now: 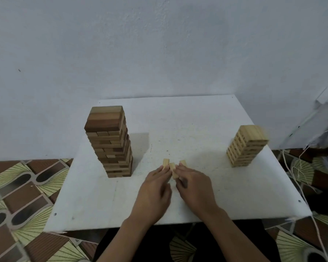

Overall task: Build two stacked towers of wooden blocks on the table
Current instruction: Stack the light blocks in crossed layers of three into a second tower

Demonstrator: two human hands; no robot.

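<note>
**Squaring up three loose blocks before the next layer**

Working from a distance, I have both hands closed in on the three pale blocks (173, 170), which lie on the white table (197, 120) to the right of the dark tower (110, 144), near its base and a little nearer me. The left hand (155, 188) lies with its fingers long and nearly straight, pressing the outer block inward. The right hand (193, 186) curls over the other side with the thumb tucked under, and looks to be pinching the group. The blocks are splayed, with their far ends apart. The pale tower (245, 146) stands well to the right of the dark tower, across bare table, and it is the shorter of the two.

By colour, I judge these three belong on the pale tower. To do the step well, I should first press the blocks flush on the table, long sides touching and ends level, so that they lift as one flat layer. The squeeze should be even from both sides, so the middle block does not drop out. I should carry them away from the dark tower, come down on the pale one from straight above, and lay them crosswise to the layer beneath. I should let go only when they sit flat. A sideways nudge could shift that tower.
</note>
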